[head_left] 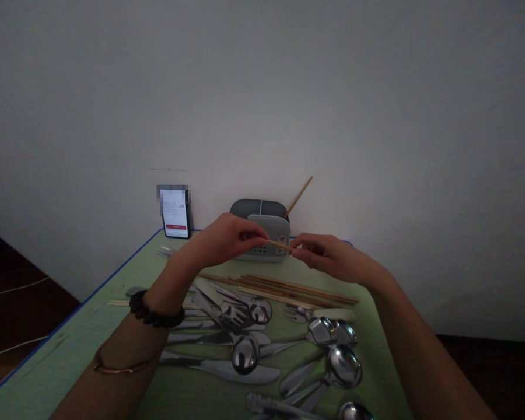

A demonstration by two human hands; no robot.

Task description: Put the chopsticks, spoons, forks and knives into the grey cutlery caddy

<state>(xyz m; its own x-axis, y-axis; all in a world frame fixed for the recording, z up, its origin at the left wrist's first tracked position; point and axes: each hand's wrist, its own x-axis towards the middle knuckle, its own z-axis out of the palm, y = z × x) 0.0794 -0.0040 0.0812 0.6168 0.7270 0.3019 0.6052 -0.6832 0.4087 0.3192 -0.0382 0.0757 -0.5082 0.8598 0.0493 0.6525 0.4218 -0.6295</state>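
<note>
Between my two hands is a wooden chopstick, pinched near one visible end by my left hand and by my right hand on the other side. Both hands are closed, held in front of a grey cutlery holder with a divided top. Another chopstick leans out of the holder's right side. My left hand partly hides the holder's front. Below the hands, several loose chopsticks lie on the green table.
Metal spoons, knives and forks are spread across the near part of the table. A lit phone stands upright at the back left, close to the white wall. Blue edging runs along the table's left side.
</note>
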